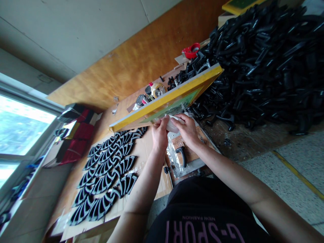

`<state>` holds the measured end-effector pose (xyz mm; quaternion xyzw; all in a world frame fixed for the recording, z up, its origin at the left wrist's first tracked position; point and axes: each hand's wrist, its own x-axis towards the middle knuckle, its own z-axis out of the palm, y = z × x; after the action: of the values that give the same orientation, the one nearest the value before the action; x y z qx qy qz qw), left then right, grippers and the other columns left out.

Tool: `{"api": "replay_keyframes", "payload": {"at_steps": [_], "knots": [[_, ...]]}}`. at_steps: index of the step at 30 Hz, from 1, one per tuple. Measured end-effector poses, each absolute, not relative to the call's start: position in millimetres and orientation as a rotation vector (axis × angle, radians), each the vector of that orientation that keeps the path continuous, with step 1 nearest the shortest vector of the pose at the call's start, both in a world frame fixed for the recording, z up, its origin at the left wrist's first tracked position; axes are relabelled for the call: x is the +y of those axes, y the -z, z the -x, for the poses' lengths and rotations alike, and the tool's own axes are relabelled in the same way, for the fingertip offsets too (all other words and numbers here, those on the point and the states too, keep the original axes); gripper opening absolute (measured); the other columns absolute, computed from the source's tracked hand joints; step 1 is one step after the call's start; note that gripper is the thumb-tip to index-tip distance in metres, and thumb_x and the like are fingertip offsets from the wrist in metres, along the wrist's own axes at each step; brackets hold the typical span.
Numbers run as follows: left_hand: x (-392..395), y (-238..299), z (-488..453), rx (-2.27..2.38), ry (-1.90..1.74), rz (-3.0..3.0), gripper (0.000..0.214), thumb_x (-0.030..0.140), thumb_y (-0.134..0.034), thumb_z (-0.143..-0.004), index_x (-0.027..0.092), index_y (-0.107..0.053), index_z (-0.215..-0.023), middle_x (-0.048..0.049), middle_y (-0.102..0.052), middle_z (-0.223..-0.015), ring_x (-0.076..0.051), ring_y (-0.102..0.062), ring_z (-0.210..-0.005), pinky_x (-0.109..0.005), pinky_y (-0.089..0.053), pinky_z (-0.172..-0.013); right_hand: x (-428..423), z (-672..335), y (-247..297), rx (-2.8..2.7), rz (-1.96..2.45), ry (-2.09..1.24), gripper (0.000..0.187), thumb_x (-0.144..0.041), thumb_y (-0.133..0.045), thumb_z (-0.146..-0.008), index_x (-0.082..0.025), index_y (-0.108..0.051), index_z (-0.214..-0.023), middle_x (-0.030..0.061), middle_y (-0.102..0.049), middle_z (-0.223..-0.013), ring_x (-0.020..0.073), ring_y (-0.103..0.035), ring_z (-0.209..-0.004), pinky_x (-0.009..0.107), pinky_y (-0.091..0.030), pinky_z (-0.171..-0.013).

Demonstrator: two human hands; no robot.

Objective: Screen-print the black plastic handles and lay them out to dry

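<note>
Both my hands meet at the lower edge of a yellow-framed printing screen (162, 103) with a green mesh, which is tilted up off the bench. My left hand (159, 133) and my right hand (186, 130) are closed together on a whitish wad, perhaps a cloth (172, 124), pressed against the screen's underside. Just below my hands a single black curved plastic part (182, 155) lies on a plate covered with clear film.
Several black curved parts (106, 175) lie in rows on cardboard at the left. A huge heap of the same black parts (265, 64) fills the right. A red tape dispenser (191, 50) and small tins (154, 90) stand behind the screen. A window (20, 135) is at the far left.
</note>
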<state>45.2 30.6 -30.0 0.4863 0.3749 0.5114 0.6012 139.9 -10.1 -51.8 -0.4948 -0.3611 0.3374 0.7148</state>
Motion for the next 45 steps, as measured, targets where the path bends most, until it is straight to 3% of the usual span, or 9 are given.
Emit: {"api": "replay_keyframes", "payload": {"at_steps": [21, 31, 45], "knots": [[27.9, 31.4, -47.1, 0.842, -1.181, -1.127, 0.024, 0.038, -0.076, -0.072, 0.016, -0.066, -0.069, 0.0021, -0.059, -0.066, -0.007, -0.052, -0.058, -0.018, -0.043, -0.058, -10.4, -139.2, 57.4, -0.810, 1.079, -0.752, 0.028, -0.047, -0.066, -0.080, -0.021, -0.070, -0.091, 0.0035, -0.070, -0.088, 0.0167, -0.062, -0.082, 0.030, -0.048, -0.077], [25.0, 35.3, -43.9, 0.862, -1.180, -1.054, 0.019, 0.034, -0.077, -0.069, 0.019, -0.069, -0.079, 0.0013, -0.066, -0.078, -0.009, -0.059, -0.069, -0.021, -0.046, -0.069, -19.1, -140.6, 54.1, -0.812, 1.108, -0.799, 0.023, -0.043, -0.066, -0.079, -0.021, -0.070, -0.085, 0.0028, -0.070, -0.085, 0.0173, -0.061, -0.082, 0.029, -0.047, -0.075], [28.5, 28.0, -50.0, 0.876, -1.209, -1.043, 0.024, 0.036, -0.076, -0.069, 0.016, -0.064, -0.073, 0.0023, -0.059, -0.069, -0.007, -0.055, -0.061, -0.018, -0.043, -0.059, -10.2, -139.4, 51.6, -0.820, 1.081, -0.743, 0.029, -0.047, -0.066, -0.079, -0.019, -0.069, -0.086, 0.0011, -0.068, -0.081, 0.0147, -0.060, -0.077, 0.027, -0.044, -0.071]]}}
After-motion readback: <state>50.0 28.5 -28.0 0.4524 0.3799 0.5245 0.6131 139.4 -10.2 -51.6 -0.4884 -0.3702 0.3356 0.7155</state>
